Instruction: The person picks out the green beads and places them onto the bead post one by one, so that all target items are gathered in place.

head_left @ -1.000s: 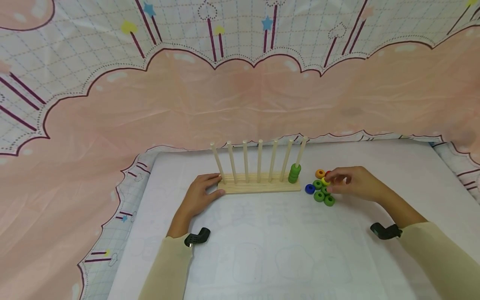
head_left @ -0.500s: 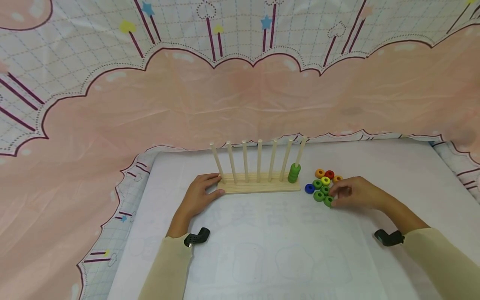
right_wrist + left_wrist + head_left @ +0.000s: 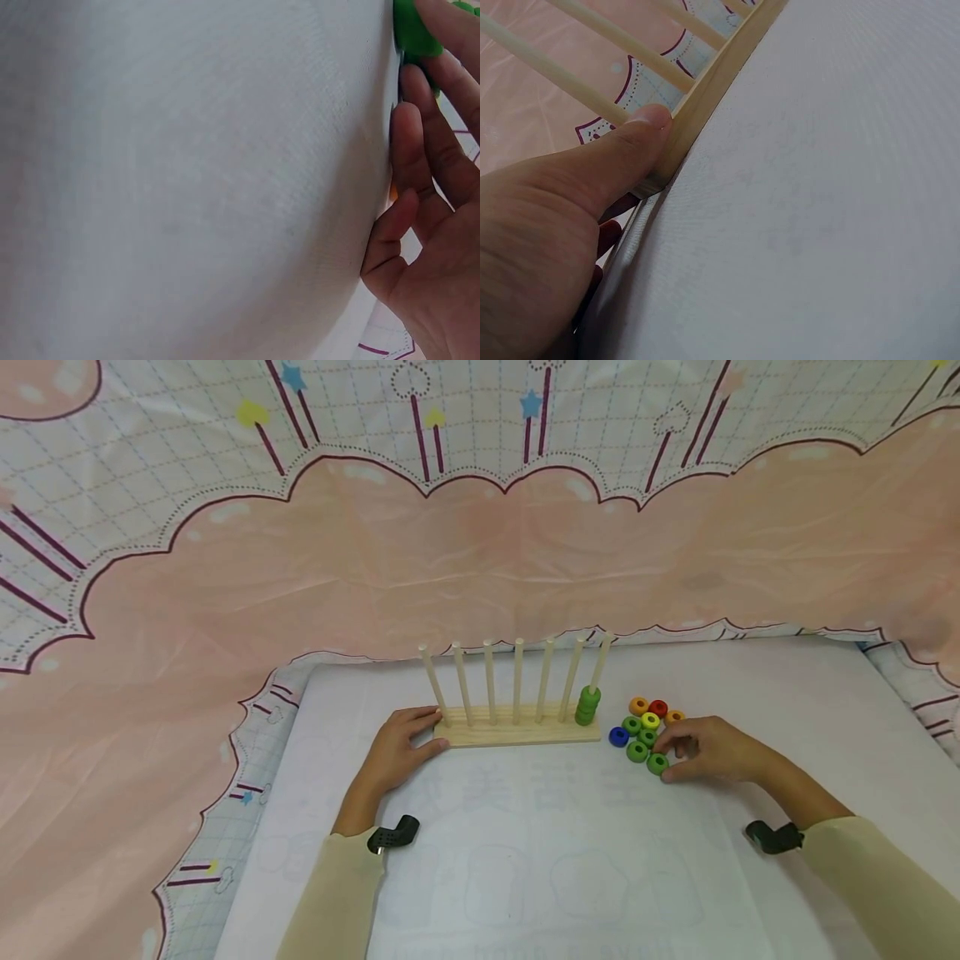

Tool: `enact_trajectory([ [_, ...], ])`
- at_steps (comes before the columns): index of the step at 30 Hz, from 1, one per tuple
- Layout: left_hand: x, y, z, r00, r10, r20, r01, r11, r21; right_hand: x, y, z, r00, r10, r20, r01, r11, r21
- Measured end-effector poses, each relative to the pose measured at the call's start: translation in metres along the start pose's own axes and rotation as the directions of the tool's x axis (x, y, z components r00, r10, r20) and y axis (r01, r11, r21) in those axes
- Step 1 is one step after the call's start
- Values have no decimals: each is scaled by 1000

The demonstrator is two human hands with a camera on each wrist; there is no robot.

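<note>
My left hand (image 3: 401,747) holds the left end of a pale wooden peg rack (image 3: 517,735); the left wrist view shows the thumb (image 3: 641,139) on its base edge. Several upright pegs stand on the rack, and a stack of green beads (image 3: 588,706) sits on the rightmost. My right hand (image 3: 708,752) is at the loose beads, thumb and index finger spread around the nearest green bead (image 3: 657,764). In the right wrist view the fingers are loosely bent beside a green bead (image 3: 416,30), partly hidden by a finger.
Left of the right hand lie a blue bead (image 3: 618,737), a yellow bead (image 3: 650,721), a red bead (image 3: 657,708), an orange bead (image 3: 638,706) and more green ones. A white tabletop (image 3: 525,860) extends toward me. Patterned pink cloth (image 3: 487,568) hangs behind.
My right hand has moved toward me from the yellow and red beads to the nearest green bead, and its thumb and index finger have spread slightly. The left hand stays on the rack.
</note>
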State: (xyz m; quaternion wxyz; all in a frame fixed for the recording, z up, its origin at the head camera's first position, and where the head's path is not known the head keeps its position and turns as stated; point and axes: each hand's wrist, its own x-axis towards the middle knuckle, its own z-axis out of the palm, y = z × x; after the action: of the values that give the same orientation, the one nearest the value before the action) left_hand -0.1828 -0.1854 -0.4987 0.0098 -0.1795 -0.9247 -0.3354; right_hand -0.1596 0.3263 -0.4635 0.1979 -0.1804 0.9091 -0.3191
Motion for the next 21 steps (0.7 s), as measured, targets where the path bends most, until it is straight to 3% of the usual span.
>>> enact_trajectory([
  [13,0,-3,1,1000,5,4,-5,1000,5,-3,-4,-1,1000,9,-19,-9,1000,-8],
  [21,0,-3,1,1000,-15,12,15,1000,4,-4,-9,-7,999,-32,-35,30,999,-42],
])
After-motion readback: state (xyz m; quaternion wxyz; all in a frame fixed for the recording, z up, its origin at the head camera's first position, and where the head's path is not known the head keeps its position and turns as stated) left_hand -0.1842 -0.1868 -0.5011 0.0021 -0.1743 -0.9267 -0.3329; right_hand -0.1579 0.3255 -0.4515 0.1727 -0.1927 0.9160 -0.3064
